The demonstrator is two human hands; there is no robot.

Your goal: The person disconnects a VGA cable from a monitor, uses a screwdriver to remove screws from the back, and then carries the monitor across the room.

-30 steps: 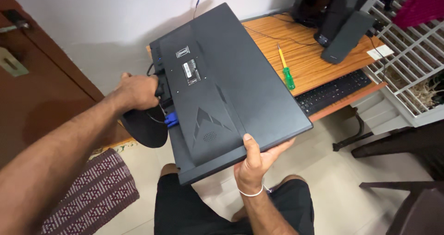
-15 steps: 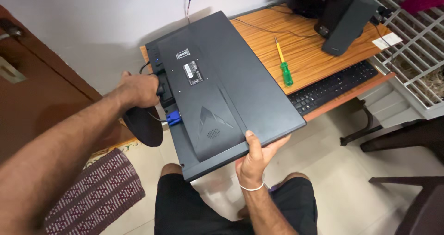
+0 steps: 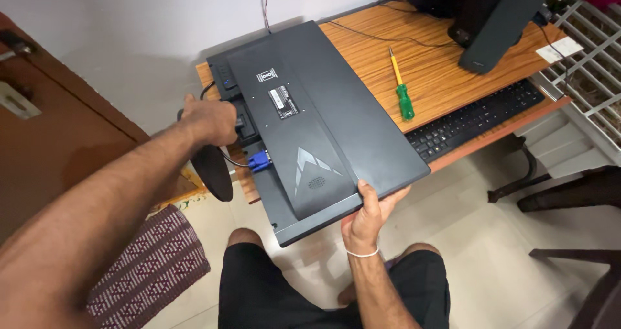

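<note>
Head view, looking down: the monitor lies face-down, back panel up, with its far end on the wooden desk and its near end hanging out past the desk edge over the person's lap. The right hand props that near corner from below, its grip closed on the monitor's edge, thumb on top. The left hand is up at the stand joint on the left side, its grip clenched on the stand neck, with the round stand base dangling just below it.

The risks from here: much of the panel is off the desk, so if that right-hand grip slips, the near end drops toward the tiled floor. A hard tug at the stand could twist the monitor sideways and slide it off the desk.

The blue-plugged cable sits right beside the stand joint; it could get snagged or bent.

Further out, the green-handled screwdriver lies near the monitor's right edge, with the keyboard beyond it. A shove that way could knock either one off the desk.
</note>
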